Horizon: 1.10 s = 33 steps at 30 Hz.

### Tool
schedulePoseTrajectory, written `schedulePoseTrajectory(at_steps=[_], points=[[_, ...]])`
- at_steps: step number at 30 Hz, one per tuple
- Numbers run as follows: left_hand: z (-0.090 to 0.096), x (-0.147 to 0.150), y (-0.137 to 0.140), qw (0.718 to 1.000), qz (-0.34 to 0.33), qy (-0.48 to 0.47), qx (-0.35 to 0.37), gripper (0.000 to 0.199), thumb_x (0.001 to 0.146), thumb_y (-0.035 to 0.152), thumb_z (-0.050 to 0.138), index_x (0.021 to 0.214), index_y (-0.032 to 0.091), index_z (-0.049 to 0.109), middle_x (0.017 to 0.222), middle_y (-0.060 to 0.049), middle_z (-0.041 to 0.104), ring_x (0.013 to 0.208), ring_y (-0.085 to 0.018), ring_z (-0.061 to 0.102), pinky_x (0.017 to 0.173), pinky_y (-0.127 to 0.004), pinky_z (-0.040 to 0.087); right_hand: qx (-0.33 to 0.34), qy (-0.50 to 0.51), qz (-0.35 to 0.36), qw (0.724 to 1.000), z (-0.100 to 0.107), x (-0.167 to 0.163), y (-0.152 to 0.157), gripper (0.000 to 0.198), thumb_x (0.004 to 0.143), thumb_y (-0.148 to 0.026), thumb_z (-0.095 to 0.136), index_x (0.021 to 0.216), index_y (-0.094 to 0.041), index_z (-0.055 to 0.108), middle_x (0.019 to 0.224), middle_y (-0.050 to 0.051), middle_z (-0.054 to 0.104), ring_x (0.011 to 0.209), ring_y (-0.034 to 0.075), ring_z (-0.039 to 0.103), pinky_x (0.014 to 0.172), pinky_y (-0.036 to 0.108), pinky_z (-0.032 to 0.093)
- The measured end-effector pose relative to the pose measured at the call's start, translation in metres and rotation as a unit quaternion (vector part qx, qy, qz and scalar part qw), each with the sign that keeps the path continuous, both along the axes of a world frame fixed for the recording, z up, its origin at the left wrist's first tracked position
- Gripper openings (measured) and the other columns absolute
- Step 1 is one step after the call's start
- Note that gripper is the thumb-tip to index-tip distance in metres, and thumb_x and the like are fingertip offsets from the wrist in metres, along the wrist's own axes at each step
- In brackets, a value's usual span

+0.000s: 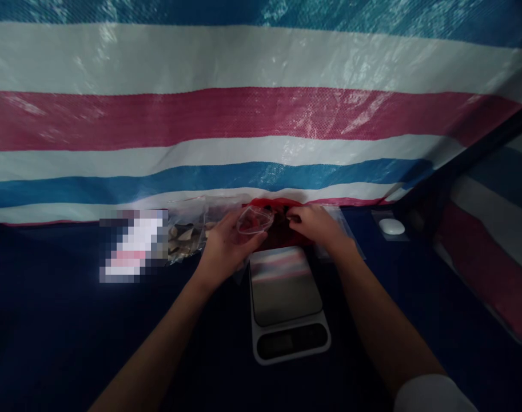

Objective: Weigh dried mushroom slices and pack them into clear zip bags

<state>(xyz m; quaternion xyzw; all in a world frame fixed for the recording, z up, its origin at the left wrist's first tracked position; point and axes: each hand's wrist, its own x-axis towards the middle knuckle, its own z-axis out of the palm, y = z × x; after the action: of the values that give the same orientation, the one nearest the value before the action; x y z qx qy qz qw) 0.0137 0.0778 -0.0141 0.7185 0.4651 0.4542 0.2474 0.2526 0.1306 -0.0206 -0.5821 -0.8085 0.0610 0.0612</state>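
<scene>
A striped sheet point(226, 114) is hanging like a wall behind the dark blue surface point(72, 326). On this surface a kitchen scale point(287, 294) is resting, and just behind it a red bag point(282, 202) is lying. The right hand point(316, 225) is bending its fingers at the bag; whether it is gripping anything, I cannot tell. The left hand point(224, 240) is grasping a clear cup point(254, 221) at the bag's left side.

Person's bare arms angle fwd, converging nr ctr. L forearm point(170, 332) slants up-R; L grip point(226, 246) is curved, thumb pointing R, spread from the bent fingers, back of hand outward. R forearm point(381, 312) slants up-L; R grip point(315, 224) has fingers curled inward, tips partly hidden.
</scene>
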Motion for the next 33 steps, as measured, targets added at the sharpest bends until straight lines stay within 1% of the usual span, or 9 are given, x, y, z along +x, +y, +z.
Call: schedulePoseTrajectory(at_steps=[4, 11, 15, 19, 22, 26, 29, 33], points=[[0.001, 0.0, 0.0, 1.0, -0.002, -0.002, -0.01, 0.047, 0.085, 0.043, 0.077, 0.124, 0.019, 0.07, 0.111, -0.01, 0.079, 0.099, -0.026, 0.075, 0.098, -0.044, 0.06, -0.002, 0.018, 0.004, 1.0, 0.0, 0.005, 0.002, 0.027, 0.093, -0.022, 0.059, 0.11, -0.022, 0.08, 0.109, 0.01, 0.081, 0.096, 0.025, 0.072, 0.084, 0.033, 0.049], [-0.001, -0.001, 0.0, 1.0, 0.001, 0.009, -0.002, 0.046, 0.084, 0.043, 0.078, 0.123, 0.02, 0.07, 0.108, -0.009, 0.079, 0.098, -0.027, 0.074, 0.094, -0.044, 0.061, -0.007, 0.03, 0.049, 0.998, -0.005, 0.005, 0.003, 0.028, 0.093, -0.018, 0.059, 0.11, -0.02, 0.08, 0.11, 0.01, 0.081, 0.097, 0.025, 0.074, 0.087, 0.033, 0.051], [-0.002, -0.001, 0.0, 1.0, -0.002, 0.013, -0.007, 0.046, 0.084, 0.043, 0.078, 0.124, 0.019, 0.071, 0.108, -0.01, 0.079, 0.096, -0.026, 0.074, 0.093, -0.044, 0.061, 0.001, 0.075, 0.052, 0.996, -0.004, 0.01, 0.004, 0.027, 0.093, -0.021, 0.061, 0.111, -0.021, 0.081, 0.109, 0.008, 0.082, 0.099, 0.025, 0.074, 0.089, 0.033, 0.052], [-0.004, -0.002, 0.001, 0.999, -0.004, 0.028, -0.015, 0.047, 0.084, 0.043, 0.078, 0.124, 0.019, 0.071, 0.109, -0.01, 0.078, 0.098, -0.027, 0.074, 0.094, -0.045, 0.061, -0.012, 0.182, 0.063, 0.981, 0.007, 0.017, -0.001, 0.023, 0.093, -0.024, 0.063, 0.105, -0.021, 0.083, 0.104, 0.004, 0.083, 0.094, 0.022, 0.076, 0.087, 0.03, 0.052], [-0.005, -0.002, 0.0, 0.999, -0.015, 0.027, -0.016, 0.049, 0.084, 0.043, 0.078, 0.126, 0.019, 0.071, 0.111, -0.01, 0.078, 0.099, -0.028, 0.074, 0.095, -0.046, 0.06, -0.01, 0.271, 0.074, 0.96, 0.018, 0.02, -0.006, 0.02, 0.092, -0.026, 0.066, 0.1, -0.021, 0.083, 0.099, 0.001, 0.083, 0.09, 0.02, 0.076, 0.084, 0.028, 0.054], [-0.008, 0.002, -0.001, 0.999, -0.042, 0.018, -0.004, 0.048, 0.083, 0.039, 0.08, 0.126, 0.022, 0.07, 0.116, -0.011, 0.077, 0.106, -0.029, 0.074, 0.099, -0.048, 0.058, -0.002, 0.356, 0.095, 0.93, 0.032, 0.02, -0.015, 0.019, 0.09, -0.03, 0.069, 0.099, -0.021, 0.083, 0.1, 0.003, 0.083, 0.091, 0.021, 0.076, 0.083, 0.031, 0.058], [-0.007, 0.006, -0.003, 0.998, -0.059, 0.028, 0.0, 0.046, 0.082, 0.035, 0.081, 0.125, 0.024, 0.07, 0.116, -0.011, 0.077, 0.105, -0.029, 0.074, 0.099, -0.049, 0.059, -0.013, 0.377, 0.118, 0.919, 0.043, 0.015, -0.023, 0.02, 0.09, -0.033, 0.071, 0.102, -0.022, 0.083, 0.103, 0.003, 0.082, 0.088, 0.02, 0.075, 0.081, 0.032, 0.059], [-0.005, 0.012, -0.008, 0.996, -0.075, 0.036, -0.014, 0.048, 0.081, 0.033, 0.082, 0.126, 0.023, 0.069, 0.122, -0.012, 0.075, 0.11, -0.03, 0.073, 0.104, -0.049, 0.057, -0.02, 0.354, 0.146, 0.924, 0.057, 0.0, -0.036, 0.018, 0.091, -0.028, 0.07, 0.101, -0.023, 0.083, 0.097, 0.001, 0.082, 0.082, 0.017, 0.073, 0.076, 0.027, 0.056]])
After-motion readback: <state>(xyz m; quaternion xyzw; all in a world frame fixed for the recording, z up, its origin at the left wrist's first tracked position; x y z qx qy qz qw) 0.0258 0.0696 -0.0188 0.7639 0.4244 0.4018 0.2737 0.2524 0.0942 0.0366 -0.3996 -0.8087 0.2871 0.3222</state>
